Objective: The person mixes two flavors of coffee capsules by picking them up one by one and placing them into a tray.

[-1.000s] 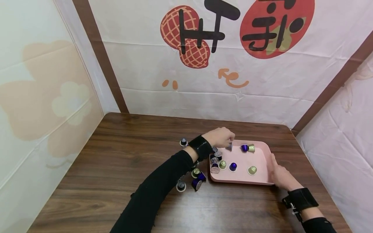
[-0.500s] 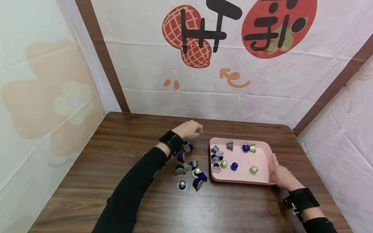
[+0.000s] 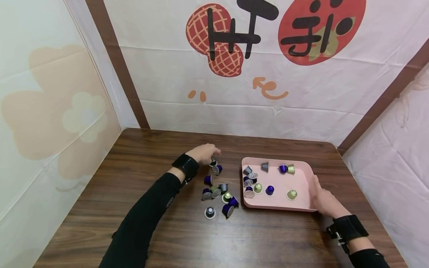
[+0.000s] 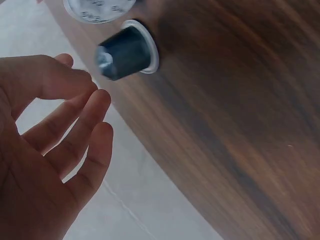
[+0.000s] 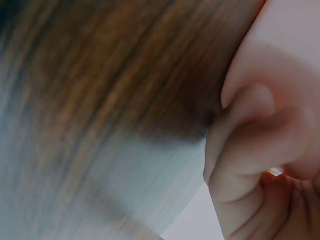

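My left hand [image 3: 203,153] hovers by the far end of a loose cluster of coffee capsules. A dark capsule with a silvery tip [image 4: 127,52] stands just beyond its fingertips in the left wrist view. Those fingers are loosely bent, a small gap separates them from the capsule, and they hold nothing. At the right, my right hand [image 3: 327,200] grips the near right rim of a pink tray [image 3: 281,206], thumb and fingers about the edge [image 5: 235,75]. Several capsules lie in the tray, among them a grey one [image 3: 265,166], a blue one [image 3: 269,190] and a green one [image 3: 292,194].
Left of the tray, blue capsules [image 3: 228,210], a green capsule [image 3: 226,197] and a grey upright capsule [image 3: 210,212] are scattered on the wooden table [image 3: 167,230]. A printed cloth [image 3: 234,119] hangs behind the table's far edge.
My left hand has come back leftward from above the tray to the dark capsule. A grey capsule now lies alone near the tray's far side. The right hand keeps its place.
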Tool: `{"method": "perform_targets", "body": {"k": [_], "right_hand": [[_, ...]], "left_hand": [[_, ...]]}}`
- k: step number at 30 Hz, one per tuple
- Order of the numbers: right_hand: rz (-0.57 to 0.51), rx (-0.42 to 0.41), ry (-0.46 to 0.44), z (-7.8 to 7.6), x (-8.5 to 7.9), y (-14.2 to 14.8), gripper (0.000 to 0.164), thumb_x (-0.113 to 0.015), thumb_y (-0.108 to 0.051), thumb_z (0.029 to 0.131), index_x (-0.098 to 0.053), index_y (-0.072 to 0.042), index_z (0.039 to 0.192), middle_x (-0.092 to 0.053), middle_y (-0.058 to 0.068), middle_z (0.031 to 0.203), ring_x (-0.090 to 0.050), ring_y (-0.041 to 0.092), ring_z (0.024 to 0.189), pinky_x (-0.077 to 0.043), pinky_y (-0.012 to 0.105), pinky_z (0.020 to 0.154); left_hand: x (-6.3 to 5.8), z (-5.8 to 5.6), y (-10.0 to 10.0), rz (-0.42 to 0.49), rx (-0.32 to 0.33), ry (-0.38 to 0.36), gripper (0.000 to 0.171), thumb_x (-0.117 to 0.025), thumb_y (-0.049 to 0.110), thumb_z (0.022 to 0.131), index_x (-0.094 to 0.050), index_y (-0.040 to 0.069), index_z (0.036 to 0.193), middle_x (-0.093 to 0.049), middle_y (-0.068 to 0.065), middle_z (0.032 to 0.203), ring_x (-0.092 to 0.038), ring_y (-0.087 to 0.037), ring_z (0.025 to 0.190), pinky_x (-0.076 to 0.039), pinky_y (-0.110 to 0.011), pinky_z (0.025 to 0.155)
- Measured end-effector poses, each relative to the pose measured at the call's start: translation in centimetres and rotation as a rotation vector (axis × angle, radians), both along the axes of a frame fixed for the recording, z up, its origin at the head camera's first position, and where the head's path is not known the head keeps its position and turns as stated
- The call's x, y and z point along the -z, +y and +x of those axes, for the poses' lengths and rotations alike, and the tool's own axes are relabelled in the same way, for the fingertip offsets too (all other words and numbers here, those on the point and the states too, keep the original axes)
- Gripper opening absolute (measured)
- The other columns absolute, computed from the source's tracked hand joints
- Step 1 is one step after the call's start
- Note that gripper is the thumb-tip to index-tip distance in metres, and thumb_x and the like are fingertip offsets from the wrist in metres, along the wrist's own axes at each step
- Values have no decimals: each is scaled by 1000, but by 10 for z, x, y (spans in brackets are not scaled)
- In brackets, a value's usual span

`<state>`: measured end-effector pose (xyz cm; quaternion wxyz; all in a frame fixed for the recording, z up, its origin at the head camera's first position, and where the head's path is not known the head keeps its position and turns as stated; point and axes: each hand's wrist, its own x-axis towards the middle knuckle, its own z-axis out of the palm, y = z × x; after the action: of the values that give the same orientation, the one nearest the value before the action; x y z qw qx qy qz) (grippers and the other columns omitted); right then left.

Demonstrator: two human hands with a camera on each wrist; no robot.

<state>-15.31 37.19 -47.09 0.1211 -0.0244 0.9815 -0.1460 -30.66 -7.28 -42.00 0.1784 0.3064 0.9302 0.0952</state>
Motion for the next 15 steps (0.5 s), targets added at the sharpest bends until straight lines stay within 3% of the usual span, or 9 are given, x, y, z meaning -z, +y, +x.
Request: {"method": "perform_targets", "body": {"k": [7, 15], "right_hand": [[-4, -12, 15, 0, 0, 1, 72, -40, 1, 91, 8, 11, 143, -52, 16, 73, -52, 24, 60, -42, 39, 56], [4, -3, 7, -1, 1, 0, 72, -41, 2, 90, 8, 11, 143, -53, 17, 74, -52, 24, 60, -43, 39, 56]], "left_hand": [[7, 4, -2, -48, 16, 30, 48, -52, -10, 89, -58, 14, 130, -46, -11, 135, -44, -26, 124, -40, -34, 87], [17, 3, -2, -35, 45, 79, 37, -56, -6, 88, -65, 14, 118, -54, -9, 121, -51, -24, 113, -43, -36, 90]]}}
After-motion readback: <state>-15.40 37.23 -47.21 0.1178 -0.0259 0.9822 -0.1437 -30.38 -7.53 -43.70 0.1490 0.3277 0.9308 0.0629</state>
